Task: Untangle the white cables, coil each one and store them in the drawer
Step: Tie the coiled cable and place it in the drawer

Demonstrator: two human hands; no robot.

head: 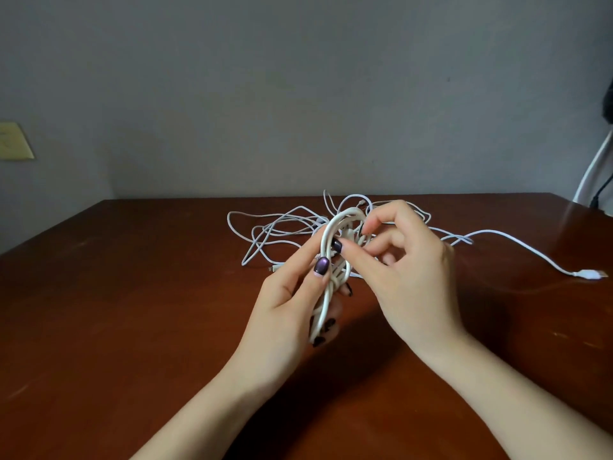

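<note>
A coiled white cable (pixel 331 234) stands upright above the table, and my left hand (pixel 292 303) grips its lower part with thumb and curled fingers. My right hand (pixel 408 270) pinches the coil's upper loops from the right with its fingertips. Behind the hands lies a tangle of thin white cables (pixel 275 234) on the brown wooden table (pixel 132 293). One cable runs off to the right and ends in a white USB plug (pixel 590 274). No drawer is in view.
A grey wall stands behind the table's far edge. A yellowish wall plate (pixel 13 141) is at the left. White and dark objects (pixel 597 174) lean at the far right edge, past the table's corner.
</note>
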